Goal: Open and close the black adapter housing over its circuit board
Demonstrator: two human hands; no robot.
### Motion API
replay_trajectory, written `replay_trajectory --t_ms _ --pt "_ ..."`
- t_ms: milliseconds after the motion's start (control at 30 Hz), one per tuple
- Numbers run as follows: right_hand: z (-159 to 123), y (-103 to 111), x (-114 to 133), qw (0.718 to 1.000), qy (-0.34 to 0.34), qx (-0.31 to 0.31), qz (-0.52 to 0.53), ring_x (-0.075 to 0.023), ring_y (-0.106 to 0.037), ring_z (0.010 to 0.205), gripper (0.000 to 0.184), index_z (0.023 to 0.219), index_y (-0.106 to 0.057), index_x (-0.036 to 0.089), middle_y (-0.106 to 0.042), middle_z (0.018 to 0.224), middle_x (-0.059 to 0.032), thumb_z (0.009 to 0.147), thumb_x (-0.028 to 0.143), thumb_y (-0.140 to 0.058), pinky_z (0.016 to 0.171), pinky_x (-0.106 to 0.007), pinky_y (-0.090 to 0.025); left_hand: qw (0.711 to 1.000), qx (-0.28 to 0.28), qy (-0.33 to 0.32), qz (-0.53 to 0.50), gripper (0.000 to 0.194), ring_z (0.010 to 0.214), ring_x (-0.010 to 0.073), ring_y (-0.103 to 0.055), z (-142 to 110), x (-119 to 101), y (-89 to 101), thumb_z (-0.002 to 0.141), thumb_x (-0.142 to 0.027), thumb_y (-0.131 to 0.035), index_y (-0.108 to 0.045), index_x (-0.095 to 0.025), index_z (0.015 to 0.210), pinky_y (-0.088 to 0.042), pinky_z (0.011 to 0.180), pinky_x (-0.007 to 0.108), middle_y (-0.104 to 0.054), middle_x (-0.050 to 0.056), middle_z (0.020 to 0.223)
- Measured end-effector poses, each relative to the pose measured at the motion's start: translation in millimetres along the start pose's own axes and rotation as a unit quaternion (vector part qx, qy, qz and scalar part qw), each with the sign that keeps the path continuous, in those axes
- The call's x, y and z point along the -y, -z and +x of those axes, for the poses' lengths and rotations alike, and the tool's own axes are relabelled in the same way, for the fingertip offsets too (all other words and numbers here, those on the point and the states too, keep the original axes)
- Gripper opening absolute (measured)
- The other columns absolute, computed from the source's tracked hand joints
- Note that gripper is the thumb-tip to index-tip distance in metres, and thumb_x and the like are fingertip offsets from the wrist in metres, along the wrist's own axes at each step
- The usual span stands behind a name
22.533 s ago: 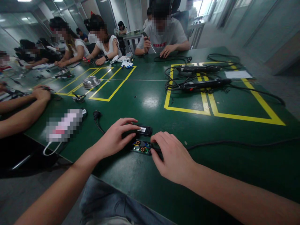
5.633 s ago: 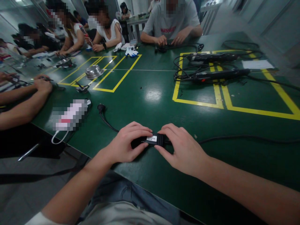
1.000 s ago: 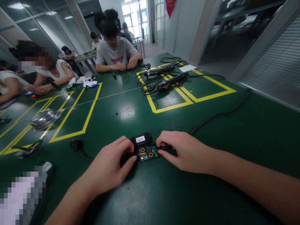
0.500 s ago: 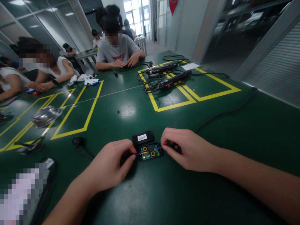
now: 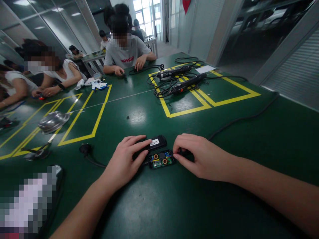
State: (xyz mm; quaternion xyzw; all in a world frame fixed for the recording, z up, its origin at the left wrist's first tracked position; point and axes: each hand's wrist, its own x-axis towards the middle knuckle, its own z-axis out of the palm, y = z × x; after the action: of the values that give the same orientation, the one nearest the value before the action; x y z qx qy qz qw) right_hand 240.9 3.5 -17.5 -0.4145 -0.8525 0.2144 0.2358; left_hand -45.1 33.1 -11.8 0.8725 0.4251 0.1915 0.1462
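An open black plastic housing (image 5: 151, 167) lies on the green table, with a green circuit board (image 5: 159, 161) inside that carries copper-wound coils and coloured wires. Just behind it rests a black cover (image 5: 160, 141) with a white label. My left hand (image 5: 128, 156) has its fingers apart, the index fingertip on the left part of the cover and the thumb near the housing's left end. Pinched together at the housing's right end are the thumb and finger of my right hand (image 5: 195, 156), holding a black cable (image 5: 183, 152) that is mostly hidden by the hand.
A black plug (image 5: 85, 148) with its cord lies left of my left hand. Two black electric screwdrivers (image 5: 189, 83) with tangled cords sit farther back. A metal bowl (image 5: 53, 122) and white gloves (image 5: 99, 85) are at the left. A co-worker (image 5: 127, 53) sits across the table.
My left hand has released the left end of the housing and moved up onto the cover, its fingers spreading. My right hand keeps its pinch. The co-worker's hands across the table have moved apart.
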Motion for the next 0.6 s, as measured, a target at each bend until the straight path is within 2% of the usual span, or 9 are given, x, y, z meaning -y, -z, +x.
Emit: replay_trajectory --t_ms 100,200,233,333,367,433,500,600 --pt "-0.2 -1.0 0.4 1.0 -0.005 0.003 0.0 -0.0212 -0.062 0.082 0.012 0.088 -0.063 0.022 -0.068 0.087 -0.0032 0.095 0.013 -0.065 0.075 -0.035 -0.048 1.0 -0.007 0.018 -0.001 0.029 0.119 0.0299 -0.07 -0.2 2.0 -1.9 0.103 -0.032 -0.068 -0.079 -0.027 0.129 -0.06 0.107 0.056 -0.079 0.01 0.129" --pt "-2.8 -1.5 0.4 1.0 -0.019 0.0 0.004 -0.0211 -0.063 0.082 0.007 0.096 -0.064 0.022 -0.069 0.09 -0.0038 0.094 0.015 -0.065 0.075 -0.035 -0.048 0.999 -0.045 0.023 -0.01 0.028 0.112 0.028 -0.071 -2.0 -1.3 0.6 0.102 -0.028 -0.068 -0.078 -0.024 0.127 -0.062 0.102 0.051 -0.079 0.01 0.122" --pt "-4.1 -1.7 0.4 1.0 -0.025 -0.004 0.009 -0.0211 -0.063 0.082 0.014 0.106 -0.065 0.022 -0.07 0.093 -0.0044 0.093 0.017 -0.067 0.075 -0.036 -0.049 0.998 -0.055 0.017 -0.016 0.031 0.112 0.0276 -0.071 -2.9 -3.6 2.3 0.102 -0.027 -0.067 -0.076 -0.023 0.131 -0.062 0.102 0.05 -0.078 0.01 0.122" --pt "-7.6 -2.0 0.6 0.998 -0.041 -0.022 0.034 -0.0225 -0.066 0.086 0.06 0.145 -0.054 0.021 -0.073 0.108 -0.0075 0.089 0.026 -0.076 0.079 -0.038 -0.053 0.996 -0.069 -0.023 -0.046 0.045 0.109 0.0261 -0.07 -6.1 -12.6 7.8 0.101 -0.027 -0.066 -0.067 -0.024 0.146 -0.062 0.097 0.046 -0.075 0.01 0.122" --pt "-8.1 -2.1 0.8 0.998 -0.041 -0.024 0.038 -0.0233 -0.067 0.088 0.073 0.153 -0.048 0.021 -0.073 0.113 -0.0087 0.087 0.029 -0.078 0.08 -0.039 -0.054 0.996 -0.062 -0.038 -0.056 0.047 0.108 0.0254 -0.07 -7.0 -15.6 9.3 0.101 -0.026 -0.065 -0.066 -0.025 0.148 -0.062 0.095 0.044 -0.075 0.01 0.122" --pt "-7.8 -2.0 1.3 0.998 -0.034 -0.023 0.038 -0.025 -0.069 0.092 0.083 0.158 -0.044 0.02 -0.072 0.118 -0.0104 0.086 0.034 -0.082 0.083 -0.04 -0.055 0.995 -0.031 -0.067 -0.07 0.044 0.106 0.0244 -0.069 -8.2 -20.9 10.7 0.1 -0.025 -0.066 -0.069 -0.026 0.143 -0.061 0.092 0.041 -0.075 0.009 0.121" --pt "-6.0 -1.9 1.7 0.999 -0.022 -0.013 0.033 -0.0265 -0.07 0.097 0.073 0.151 -0.054 0.02 -0.072 0.119 -0.0108 0.086 0.035 -0.084 0.086 -0.041 -0.056 0.993 0.01 -0.087 -0.074 0.038 0.104 0.024 -0.069 -8.5 -24.2 10.3 0.098 -0.023 -0.066 -0.074 -0.026 0.135 -0.062 0.09 0.04 -0.075 0.009 0.12" --pt "-3.2 -1.9 1.1 1.0 -0.011 0.005 0.024 -0.0262 -0.07 0.101 0.039 0.126 -0.07 0.022 -0.072 0.117 -0.0083 0.091 0.031 -0.083 0.088 -0.04 -0.056 0.992 0.036 -0.098 -0.07 0.035 0.104 0.024 -0.069 -8.0 -25.5 8.2 0.098 -0.022 -0.066 -0.077 -0.026 0.131 -0.062 0.089 0.04 -0.075 0.009 0.119"
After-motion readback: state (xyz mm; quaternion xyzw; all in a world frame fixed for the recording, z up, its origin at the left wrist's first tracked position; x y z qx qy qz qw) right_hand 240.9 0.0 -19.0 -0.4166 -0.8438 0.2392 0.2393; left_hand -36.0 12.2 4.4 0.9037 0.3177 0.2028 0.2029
